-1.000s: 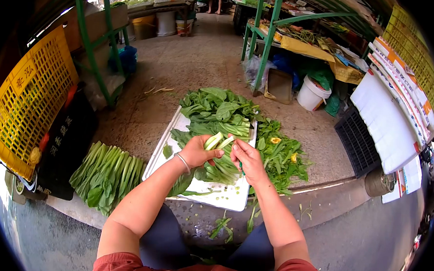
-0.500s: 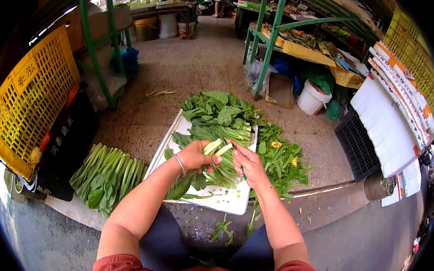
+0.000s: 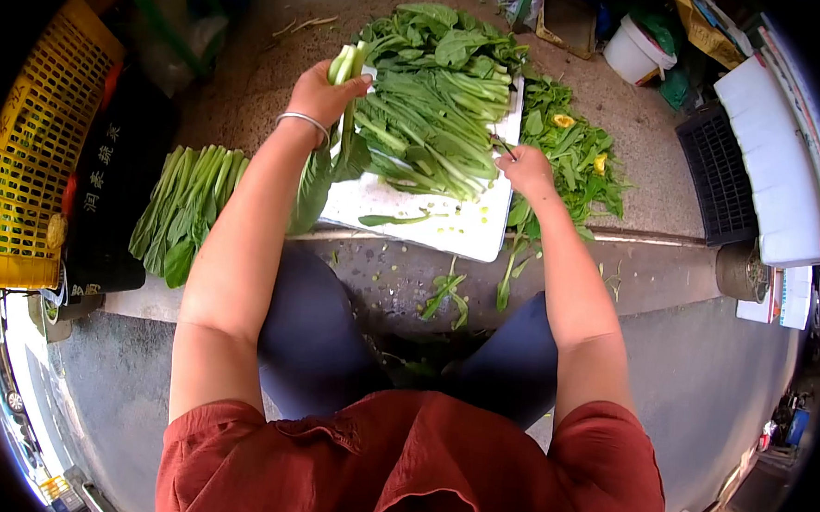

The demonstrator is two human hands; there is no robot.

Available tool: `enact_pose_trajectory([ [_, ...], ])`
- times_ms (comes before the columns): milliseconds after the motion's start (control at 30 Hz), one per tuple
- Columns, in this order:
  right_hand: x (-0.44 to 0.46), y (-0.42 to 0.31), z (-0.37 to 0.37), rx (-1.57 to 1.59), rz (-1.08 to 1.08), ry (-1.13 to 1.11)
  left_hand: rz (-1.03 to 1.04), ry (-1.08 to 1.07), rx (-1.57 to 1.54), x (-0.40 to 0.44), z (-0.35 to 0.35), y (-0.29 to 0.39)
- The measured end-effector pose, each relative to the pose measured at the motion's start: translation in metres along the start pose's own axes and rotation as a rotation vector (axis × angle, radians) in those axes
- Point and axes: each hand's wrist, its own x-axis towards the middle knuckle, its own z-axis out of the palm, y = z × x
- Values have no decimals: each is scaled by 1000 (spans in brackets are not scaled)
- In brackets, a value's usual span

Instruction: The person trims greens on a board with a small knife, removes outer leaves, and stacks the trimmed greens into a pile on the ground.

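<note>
My left hand [image 3: 324, 94] is closed around a few leafy green stalks [image 3: 345, 63], their pale cut ends up and their leaves hanging below. It is over the left edge of a white foam board [image 3: 338, 204]. Many more leafy greens [image 3: 435, 128] lie on that board, stems pointing right, with small cut bits scattered near the front. At the board's right edge my right hand [image 3: 528, 172] grips a small knife [image 3: 503, 148]; only a thin dark part shows past the fingers, close to the stem ends.
A row of bundled greens [image 3: 188, 203] lies at left, beside a black crate [image 3: 108, 185] and a yellow crate [image 3: 41, 135]. Loose leaves [image 3: 577, 163] are heaped right of the board. A white bucket [image 3: 636, 53], black crate and foam boxes [image 3: 772, 154] stand farther right.
My hands have separated: the left has moved left and away with the stalks, the right has moved right with the knife. The view has tilted down toward my lap.
</note>
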Motion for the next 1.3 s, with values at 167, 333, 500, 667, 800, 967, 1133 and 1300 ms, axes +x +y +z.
enact_pose_trajectory([
  [167, -14, -30, 30, 200, -52, -211, -61, 20, -69, -6, -6, 6],
  [333, -25, -54, 67, 89, -300, -122, -81, 111, 74, -2, -2, 7],
  [500, -28, -60, 86, -94, -329, 166, -88, 119, 95, 2, 0, 1],
  [667, -15, -59, 78, -37, -332, 123, 12, 149, 330, 10, -1, -14],
  [800, -5, -67, 52, 309, -197, 70, 73, 117, 519, 3, 0, -9],
  [967, -4, -76, 1, 884, -209, 34, 78, 29, 666, -17, 8, 21],
  [1133, -28, -88, -47, 1023, -215, 76, 393, 34, 586, -37, 28, 44],
  [1300, -45, -89, -59, 1264, -134, -145, 878, 123, 548, -51, 58, 54],
])
